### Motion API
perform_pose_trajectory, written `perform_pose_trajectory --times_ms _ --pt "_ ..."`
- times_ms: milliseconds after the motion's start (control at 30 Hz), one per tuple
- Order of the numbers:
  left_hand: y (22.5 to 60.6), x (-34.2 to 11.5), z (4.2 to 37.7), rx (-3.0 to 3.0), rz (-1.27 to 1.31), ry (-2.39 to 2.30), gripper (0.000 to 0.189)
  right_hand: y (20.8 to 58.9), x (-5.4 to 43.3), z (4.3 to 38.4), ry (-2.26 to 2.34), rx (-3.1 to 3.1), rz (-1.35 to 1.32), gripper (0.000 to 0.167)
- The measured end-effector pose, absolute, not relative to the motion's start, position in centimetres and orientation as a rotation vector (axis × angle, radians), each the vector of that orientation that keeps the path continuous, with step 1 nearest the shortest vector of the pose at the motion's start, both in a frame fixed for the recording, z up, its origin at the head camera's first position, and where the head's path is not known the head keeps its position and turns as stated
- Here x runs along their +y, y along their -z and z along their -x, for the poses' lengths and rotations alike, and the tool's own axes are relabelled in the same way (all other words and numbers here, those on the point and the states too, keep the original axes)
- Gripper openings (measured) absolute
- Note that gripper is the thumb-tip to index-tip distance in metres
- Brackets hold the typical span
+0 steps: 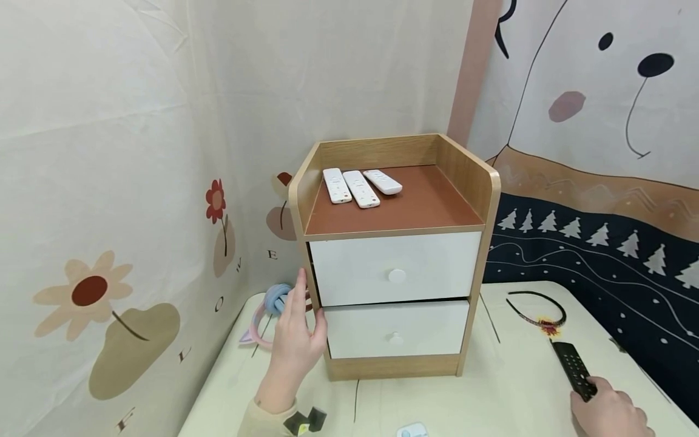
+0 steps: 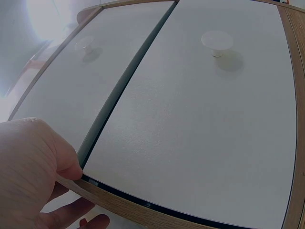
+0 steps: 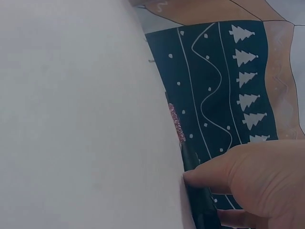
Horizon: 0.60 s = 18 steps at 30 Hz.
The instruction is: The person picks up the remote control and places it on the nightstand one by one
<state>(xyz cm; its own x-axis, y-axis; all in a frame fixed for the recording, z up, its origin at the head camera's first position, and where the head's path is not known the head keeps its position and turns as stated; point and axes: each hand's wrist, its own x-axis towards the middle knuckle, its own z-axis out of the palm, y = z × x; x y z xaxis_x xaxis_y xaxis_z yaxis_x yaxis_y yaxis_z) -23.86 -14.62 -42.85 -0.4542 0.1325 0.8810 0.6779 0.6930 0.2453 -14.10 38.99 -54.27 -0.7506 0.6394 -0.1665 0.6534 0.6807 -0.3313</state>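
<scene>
A small wooden cabinet with two white drawers stands on the pale tabletop. My left hand rests against its left side, index finger straight up along the panel. In the left wrist view, the thumb touches the front edge by the gap between the drawers. Both drawer fronts carry round white knobs; the upper drawer sits slightly askew. At the lower right, my right hand grips the near end of a black remote control, seen edge-on as a dark strip in the right wrist view.
Three white remote controls lie on the cabinet's brown top. A dark headband with a flower lies beyond the black remote. Left of the cabinet are a blue and pink item; a white-blue object sits at the front. Printed cloth hangs behind.
</scene>
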Motion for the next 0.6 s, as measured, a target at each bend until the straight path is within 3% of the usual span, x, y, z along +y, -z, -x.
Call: perform_pose_trajectory --times_ms 600 --pt "42.8 -14.7 23.8 -1.966 0.630 0.742 0.097 53.9 37.6 13.7 0.673 3.076 -1.013 0.062"
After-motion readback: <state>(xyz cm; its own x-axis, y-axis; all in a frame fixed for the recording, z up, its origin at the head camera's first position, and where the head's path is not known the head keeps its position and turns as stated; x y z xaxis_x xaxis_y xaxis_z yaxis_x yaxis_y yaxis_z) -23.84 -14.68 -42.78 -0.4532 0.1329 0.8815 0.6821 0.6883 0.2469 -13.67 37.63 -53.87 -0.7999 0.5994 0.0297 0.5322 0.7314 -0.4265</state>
